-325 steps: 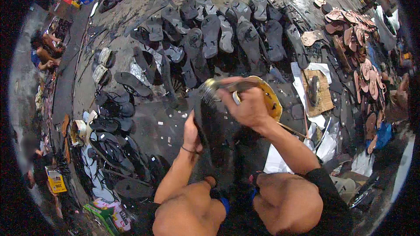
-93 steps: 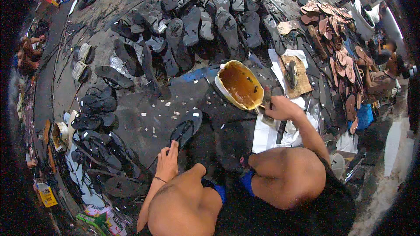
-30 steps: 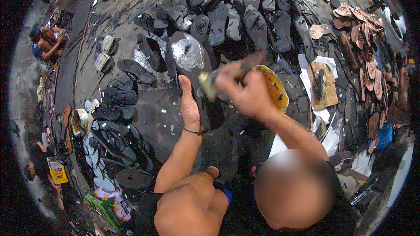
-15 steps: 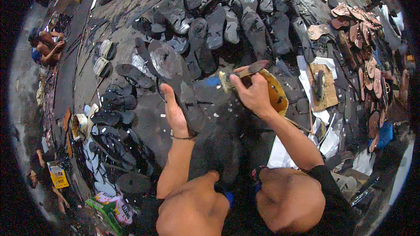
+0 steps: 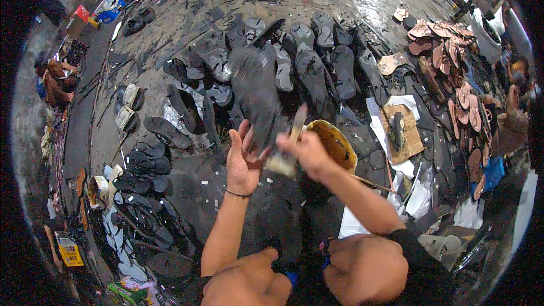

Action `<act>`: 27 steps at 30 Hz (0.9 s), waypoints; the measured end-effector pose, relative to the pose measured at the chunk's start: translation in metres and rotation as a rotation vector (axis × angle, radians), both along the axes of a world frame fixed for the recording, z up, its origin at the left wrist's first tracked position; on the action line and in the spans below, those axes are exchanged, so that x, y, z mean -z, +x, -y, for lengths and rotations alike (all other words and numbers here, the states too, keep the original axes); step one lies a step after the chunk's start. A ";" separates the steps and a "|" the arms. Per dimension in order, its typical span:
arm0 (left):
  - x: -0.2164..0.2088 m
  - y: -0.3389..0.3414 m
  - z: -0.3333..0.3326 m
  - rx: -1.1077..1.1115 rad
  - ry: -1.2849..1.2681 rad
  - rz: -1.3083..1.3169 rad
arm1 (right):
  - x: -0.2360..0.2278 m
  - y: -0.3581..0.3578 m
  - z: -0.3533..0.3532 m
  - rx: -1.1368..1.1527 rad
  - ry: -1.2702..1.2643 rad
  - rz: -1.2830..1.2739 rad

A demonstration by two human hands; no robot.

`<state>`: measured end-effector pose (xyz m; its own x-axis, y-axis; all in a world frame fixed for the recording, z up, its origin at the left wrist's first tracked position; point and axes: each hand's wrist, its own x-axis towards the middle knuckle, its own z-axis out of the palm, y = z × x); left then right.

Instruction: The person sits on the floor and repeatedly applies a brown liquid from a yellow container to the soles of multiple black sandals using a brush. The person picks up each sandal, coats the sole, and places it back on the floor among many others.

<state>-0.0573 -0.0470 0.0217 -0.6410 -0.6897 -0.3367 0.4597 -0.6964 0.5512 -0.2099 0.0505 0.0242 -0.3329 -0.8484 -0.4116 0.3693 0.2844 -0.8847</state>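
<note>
A dark sole (image 5: 255, 90), blurred, stands over the left hand (image 5: 243, 164), its lower end at the fingers and its upper end in front of the soles on the floor. The left fingers are spread apart from the thumb; whether they grip the sole I cannot tell. The right hand (image 5: 306, 150) has its fingers clamped on a brush (image 5: 281, 164), bristles pointing down just beside the sole's lower end. Right next to that hand is the rim of a tub (image 5: 353, 150) with brown stuff inside, so there is little room on that side. There is more room to the left, where a stretch of dark floor (image 5: 192, 198) with small pale scraps runs between the left forearm and a cluster of black sandals (image 5: 141, 212). Beyond the held sole, a band of dark soles (image 5: 344, 71) closes off the far side. Counted: one brush, one tub, one piece of cardboard (image 5: 416, 141) on white paper (image 5: 407, 101), one sole on that cardboard, and two pale-banded sandals (image 5: 127, 119) at left. The pink sandals (image 5: 464, 102) at right overlap too much to count.
</note>
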 end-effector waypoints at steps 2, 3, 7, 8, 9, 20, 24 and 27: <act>-0.010 0.008 -0.007 -0.119 -0.023 0.123 | 0.008 -0.052 0.047 0.139 -0.035 -0.015; -0.004 0.021 -0.006 -0.107 -0.034 0.112 | 0.025 -0.080 0.074 0.202 -0.072 -0.026; 0.025 0.051 -0.021 -0.013 0.028 0.211 | 0.052 -0.150 0.166 0.396 0.151 -0.038; 0.031 0.028 -0.026 0.099 -0.075 0.225 | 0.098 -0.226 0.150 0.416 0.143 -0.254; 0.038 0.045 -0.027 0.102 -0.173 0.348 | 0.104 -0.203 0.146 0.383 0.195 -0.419; 0.146 0.280 0.138 0.418 -1.482 2.289 | 0.052 -0.070 -0.089 -0.165 0.395 -1.253; 0.166 0.279 0.170 0.580 -1.617 2.371 | -0.006 -0.058 -0.099 0.281 0.151 -1.221; 0.135 0.279 0.200 0.648 -1.713 2.200 | 0.012 -0.076 -0.140 -0.243 0.472 -1.265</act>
<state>0.2212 -0.2470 -0.1135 -0.5173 -0.8447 -0.1378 -0.7610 0.5276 -0.3776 -0.2862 0.1900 0.0119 -0.5582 -0.8042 -0.2042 -0.7122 0.5907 -0.3793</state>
